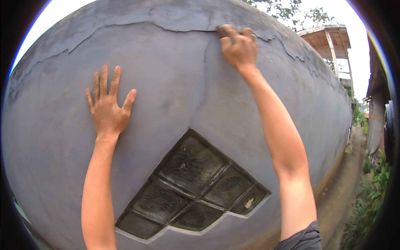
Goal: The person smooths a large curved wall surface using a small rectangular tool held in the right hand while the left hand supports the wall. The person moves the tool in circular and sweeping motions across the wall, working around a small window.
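A large grey plastered wall (162, 83) fills most of the head view. My left hand (109, 106) lies flat against it on the left, fingers spread and nothing held. Higher up and to the right, my right hand (241, 48) presses at a long crack (125, 24) that runs across the upper wall. Its fingers are bent and closed; whatever they hold, if anything, is hidden by the hand. From near the right hand a thinner crack (204, 71) drops down to a panel of dark patterned tiles (193, 164) with a stepped lower edge, set into the wall between my forearms.
Along the wall's right side runs a narrow path (339, 187), bordered by green plants (377, 187). An open roofed structure on posts (327, 41) rises beyond the wall at the upper right. A dark round object (389, 129) shows at the far right edge.
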Demonstrator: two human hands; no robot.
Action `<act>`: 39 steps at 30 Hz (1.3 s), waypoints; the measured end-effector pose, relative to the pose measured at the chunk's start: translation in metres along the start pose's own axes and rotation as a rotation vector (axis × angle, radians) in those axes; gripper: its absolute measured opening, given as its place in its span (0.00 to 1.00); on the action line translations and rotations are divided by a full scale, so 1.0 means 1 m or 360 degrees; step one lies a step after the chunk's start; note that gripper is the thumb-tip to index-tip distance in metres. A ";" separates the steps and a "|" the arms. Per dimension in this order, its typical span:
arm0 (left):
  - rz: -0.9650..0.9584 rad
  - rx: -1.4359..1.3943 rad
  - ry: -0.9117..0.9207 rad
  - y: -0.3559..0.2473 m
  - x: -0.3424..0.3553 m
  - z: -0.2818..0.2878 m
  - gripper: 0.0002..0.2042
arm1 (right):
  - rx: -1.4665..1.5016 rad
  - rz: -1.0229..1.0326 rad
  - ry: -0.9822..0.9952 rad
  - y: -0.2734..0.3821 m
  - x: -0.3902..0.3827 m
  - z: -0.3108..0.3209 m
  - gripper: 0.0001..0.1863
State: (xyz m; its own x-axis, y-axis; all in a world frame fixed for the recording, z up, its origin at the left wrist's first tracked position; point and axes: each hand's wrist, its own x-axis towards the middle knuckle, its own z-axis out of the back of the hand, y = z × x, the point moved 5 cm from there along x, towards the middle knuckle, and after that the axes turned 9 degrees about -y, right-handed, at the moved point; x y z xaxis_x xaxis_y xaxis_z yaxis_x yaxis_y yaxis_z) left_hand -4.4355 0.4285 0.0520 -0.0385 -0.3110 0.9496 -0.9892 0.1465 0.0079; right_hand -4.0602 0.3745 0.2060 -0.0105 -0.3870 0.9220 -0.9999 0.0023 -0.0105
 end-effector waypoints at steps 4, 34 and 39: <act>-0.0002 0.0018 0.0011 0.002 -0.001 -0.001 0.36 | -0.0094 -0.0047 -0.0057 -0.040 0.007 0.003 0.30; -0.0034 0.0079 0.0041 0.011 -0.003 0.001 0.35 | 0.0177 0.0120 -0.0085 0.116 -0.025 0.014 0.29; 0.0069 0.0014 0.0076 -0.006 -0.003 0.001 0.35 | -0.0209 -0.0280 -0.0070 0.048 -0.019 0.020 0.27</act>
State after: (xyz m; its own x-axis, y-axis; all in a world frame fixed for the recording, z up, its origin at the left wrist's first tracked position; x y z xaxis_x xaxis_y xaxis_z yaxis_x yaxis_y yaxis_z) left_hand -4.4293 0.4276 0.0491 -0.0745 -0.2591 0.9630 -0.9879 0.1506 -0.0359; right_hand -4.1080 0.3635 0.1799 0.1613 -0.4320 0.8873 -0.9781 0.0500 0.2021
